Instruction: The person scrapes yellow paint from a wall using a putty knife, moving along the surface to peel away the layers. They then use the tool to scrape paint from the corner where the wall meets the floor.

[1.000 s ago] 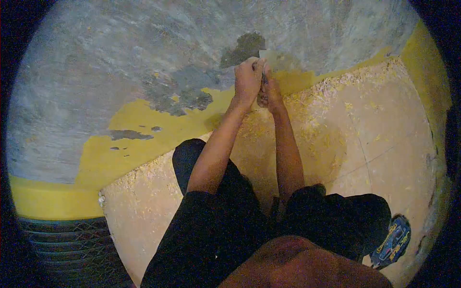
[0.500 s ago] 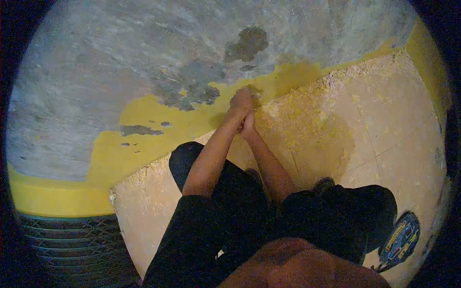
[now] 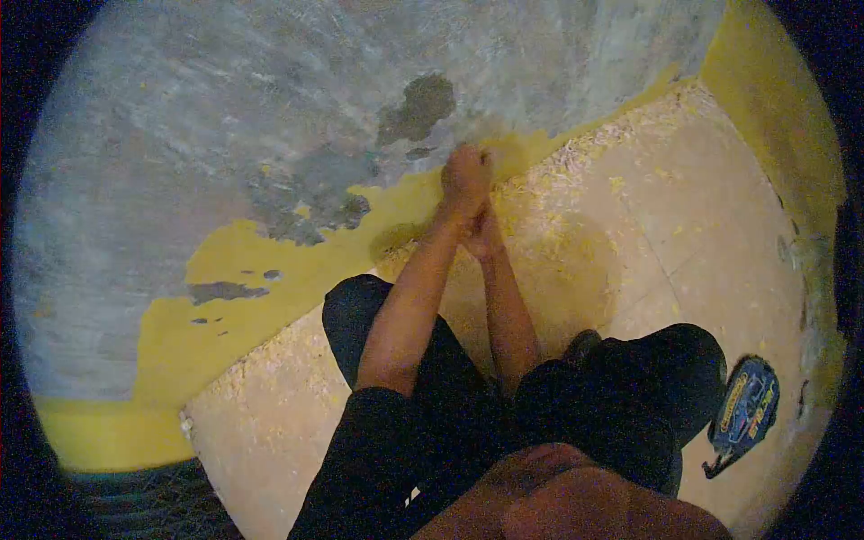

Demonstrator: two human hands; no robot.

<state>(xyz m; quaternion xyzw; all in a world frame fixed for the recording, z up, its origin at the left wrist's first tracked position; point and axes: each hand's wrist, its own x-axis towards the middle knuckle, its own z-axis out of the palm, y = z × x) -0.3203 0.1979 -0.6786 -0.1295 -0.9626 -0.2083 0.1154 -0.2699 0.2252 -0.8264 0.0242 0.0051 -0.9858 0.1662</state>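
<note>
My left hand [image 3: 465, 178] is closed in a fist against the yellow strip at the foot of the wall [image 3: 270, 117]. Just below it and touching, my right hand [image 3: 483, 236] is closed too, its fingers mostly hidden. Whatever the two hands grip cannot be made out. Around them, yellow paint [image 3: 243, 256] gives way to bare grey surface with darker patches [image 3: 418, 108]. Paint flakes [image 3: 576, 175] lie along the join between wall and floor.
Pale floor tiles [image 3: 657, 225] spread beneath my bent knees in dark trousers. A dark printed packet or pouch [image 3: 750, 405] lies on the floor at the right. Dark ridged slats [image 3: 135, 504] sit at the lower left, and a yellow side wall [image 3: 765, 108] rises at the right.
Both hands have shifted right along the wall base, away from the dark grey patches. The camera view has turned slightly. Both hands stay closed together.
</note>
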